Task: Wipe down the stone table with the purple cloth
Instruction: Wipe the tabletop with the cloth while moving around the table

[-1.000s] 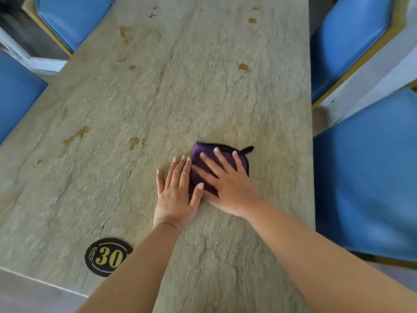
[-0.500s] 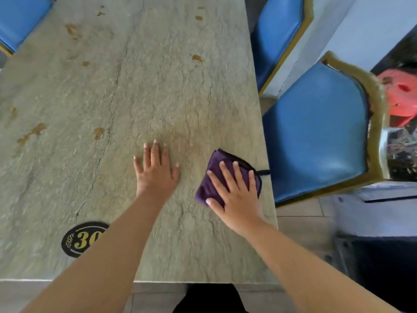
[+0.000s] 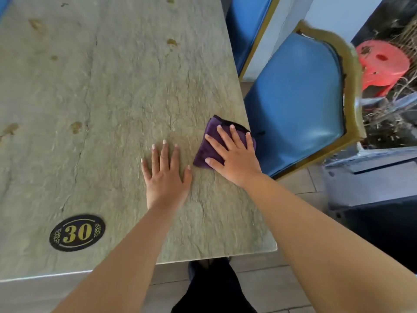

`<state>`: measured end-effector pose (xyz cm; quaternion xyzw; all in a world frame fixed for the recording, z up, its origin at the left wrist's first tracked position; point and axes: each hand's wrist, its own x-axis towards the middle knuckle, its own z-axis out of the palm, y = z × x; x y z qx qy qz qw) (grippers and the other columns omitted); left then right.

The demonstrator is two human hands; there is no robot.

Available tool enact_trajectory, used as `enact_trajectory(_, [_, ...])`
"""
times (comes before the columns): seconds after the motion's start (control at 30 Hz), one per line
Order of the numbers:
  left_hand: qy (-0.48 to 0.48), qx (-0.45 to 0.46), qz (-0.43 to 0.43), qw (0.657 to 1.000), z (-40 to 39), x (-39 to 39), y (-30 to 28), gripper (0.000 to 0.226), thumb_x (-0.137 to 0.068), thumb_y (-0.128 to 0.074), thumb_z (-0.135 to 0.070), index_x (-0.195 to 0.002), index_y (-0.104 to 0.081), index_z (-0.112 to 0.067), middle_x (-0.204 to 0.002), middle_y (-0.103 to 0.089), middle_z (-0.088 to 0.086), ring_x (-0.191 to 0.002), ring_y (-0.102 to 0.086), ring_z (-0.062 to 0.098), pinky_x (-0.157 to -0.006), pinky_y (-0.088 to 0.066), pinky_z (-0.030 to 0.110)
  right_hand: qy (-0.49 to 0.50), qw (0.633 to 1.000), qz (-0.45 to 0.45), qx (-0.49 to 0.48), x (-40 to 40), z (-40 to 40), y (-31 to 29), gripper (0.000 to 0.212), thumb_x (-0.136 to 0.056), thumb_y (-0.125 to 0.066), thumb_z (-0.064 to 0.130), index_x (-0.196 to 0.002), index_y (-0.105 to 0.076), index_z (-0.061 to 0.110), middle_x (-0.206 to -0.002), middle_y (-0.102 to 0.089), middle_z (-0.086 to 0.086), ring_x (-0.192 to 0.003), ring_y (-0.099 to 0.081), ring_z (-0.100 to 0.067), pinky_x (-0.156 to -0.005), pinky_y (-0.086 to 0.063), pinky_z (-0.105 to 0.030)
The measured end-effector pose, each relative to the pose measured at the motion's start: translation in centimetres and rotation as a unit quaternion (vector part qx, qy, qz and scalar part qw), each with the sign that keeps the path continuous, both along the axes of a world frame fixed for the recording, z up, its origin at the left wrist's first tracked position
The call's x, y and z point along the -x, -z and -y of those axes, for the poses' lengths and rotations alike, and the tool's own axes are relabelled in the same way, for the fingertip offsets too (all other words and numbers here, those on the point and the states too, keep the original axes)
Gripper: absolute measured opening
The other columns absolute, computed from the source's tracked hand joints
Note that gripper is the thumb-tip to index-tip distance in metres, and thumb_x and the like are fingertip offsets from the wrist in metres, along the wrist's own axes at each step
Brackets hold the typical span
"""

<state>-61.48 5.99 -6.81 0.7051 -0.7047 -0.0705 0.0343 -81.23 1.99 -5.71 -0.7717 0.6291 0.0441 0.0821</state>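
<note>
Purple cloth (image 3: 208, 141), grey-green veined table (image 3: 117, 86) w/ brown spots, blue chair (image 3: 297, 98).

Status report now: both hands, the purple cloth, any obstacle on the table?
Left hand flat on stone table, holding nothing. Right hand pressing purple cloth flat near the right edge. Brown stains remain farther up; nothing blocks the wipe.

Two blue upholstered chairs with gold frames stand along one side: the nearer chair (image 3: 300, 98) and a farther chair (image 3: 246, 26). Behind them lie a red plastic stool (image 3: 381, 64), dry twigs (image 3: 406, 37) and a grey tiled floor (image 3: 270, 288). Daylight.
</note>
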Motion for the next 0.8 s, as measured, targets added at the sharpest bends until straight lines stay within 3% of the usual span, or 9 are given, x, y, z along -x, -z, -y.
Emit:
enact_trajectory(0.23, [0.011, -0.036, -0.007, 0.999, 0.1, -0.2, -0.5, 0.066, -0.097, -0.019, -0.055, -0.154, -0.001, -0.027, -0.163, 0.011, -0.001, -0.148, 0.017, 0.023, -0.118, 0.009, 0.052, -0.059, 0.997, 0.037, 0.021, -0.9, -11.5, 0.0, 0.065, -0.092, -0.021, 0.065, -0.151, -0.01, 0.039, -0.162, -0.001, 0.003, -0.148, 0.007, -0.029, -0.114, 0.001, -0.059])
enact_trajectory(0.37, [-0.022, -0.088, -0.095, 0.991, 0.8, -0.3, -1.8, 0.067, -0.097, -0.036, -0.05, -0.154, -0.01, -0.027, -0.163, 0.008, -0.003, -0.148, 0.016, 0.019, -0.117, 0.015, 0.046, -0.084, 0.991, 0.109, 0.0, 0.7, -13.3, -1.0, 0.059, -0.095, -0.028, 0.057, -0.15, -0.019, 0.037, -0.16, -0.01, 0.008, -0.148, 0.001, -0.018, -0.117, 0.003, -0.047])
enact_trajectory(0.43, [-0.035, -0.058, -0.178, 0.982, 0.0, 1.1, -3.3, 0.06, -0.096, -0.046, -0.034, -0.15, -0.026, -0.017, -0.162, -0.01, 0.006, -0.149, -0.001, 0.025, -0.121, -0.001, 0.047, -0.032, 0.979, 0.199, 0.009, 1.9, -12.0, -1.9, 0.052, -0.1, -0.037, 0.036, -0.15, -0.024, 0.03, -0.159, -0.015, 0.01, -0.146, 0.001, -0.005, -0.121, -0.002, -0.034])
enact_trajectory(0.5, [0.04, 0.0, -0.203, 0.978, -2.7, 3.8, -4.3, 0.051, -0.096, -0.045, -0.027, -0.144, -0.037, -0.012, -0.155, -0.028, 0.009, -0.145, -0.022, 0.028, -0.12, -0.018, 0.043, 0.035, 0.969, 0.245, 0.014, 3.4, -10.0, -2.4, 0.055, -0.099, -0.041, 0.015, -0.151, -0.023, 0.02, -0.159, -0.015, 0.008, -0.142, 0.003, 0.0, -0.12, -0.003, -0.026])
enact_trajectory(0.57, [0.163, 0.014, -0.153, 0.975, -6.8, 7.4, -3.5, 0.057, -0.097, -0.035, -0.042, -0.146, -0.038, -0.012, -0.156, -0.03, 0.007, -0.146, -0.024, 0.027, -0.12, -0.014, 0.04, 0.071, 0.964, 0.258, -0.005, 4.9, -7.8, -2.4, 0.055, -0.099, -0.037, 0.005, -0.151, -0.021, 0.014, -0.159, -0.013, 0.005, -0.14, 0.006, 0.001, -0.121, -0.003, -0.029])
enact_trajectory(0.6, [0.193, -0.008, -0.114, 0.975, -8.5, 9.0, -2.8, 0.066, -0.096, -0.027, -0.052, -0.15, -0.031, -0.013, -0.16, -0.021, 0.007, -0.148, -0.016, 0.027, -0.12, -0.007, 0.042, 0.073, 0.962, 0.264, -0.017, 5.6, -6.6, -2.4, 0.055, -0.099, -0.035, 0.003, -0.151, -0.021, 0.014, -0.16, -0.012, 0.005, -0.14, 0.006, 0.001, -0.121, -0.002, -0.029])
enact_trajectory(0.67, [0.185, -0.048, -0.028, 0.981, -9.4, 10.1, -1.5, 0.077, -0.094, -0.014, -0.065, -0.155, -0.011, -0.019, -0.163, 0.002, 0.005, -0.15, 0.004, 0.025, -0.118, 0.001, 0.05, 0.047, 0.964, 0.257, -0.04, 6.4, -4.7, -2.3, 0.055, -0.099, -0.033, 0.0, -0.151, -0.023, 0.016, -0.16, -0.013, 0.005, -0.143, 0.004, -0.001, -0.119, 0.001, -0.025])
enact_trajectory(0.8, [0.129, -0.045, 0.028, 0.99, -3.3, 9.7, -1.4, 0.072, -0.092, -0.007, -0.069, -0.152, 0.01, -0.035, -0.16, 0.022, -0.008, -0.147, 0.022, 0.018, -0.112, 0.009, 0.066, -0.002, 0.958, 0.278, -0.067, 8.1, -1.0, -2.5, 0.06, -0.092, -0.033, -0.011, -0.146, -0.037, 0.015, -0.156, -0.027, 0.005, -0.146, -0.016, -0.011, -0.12, -0.004, -0.025])
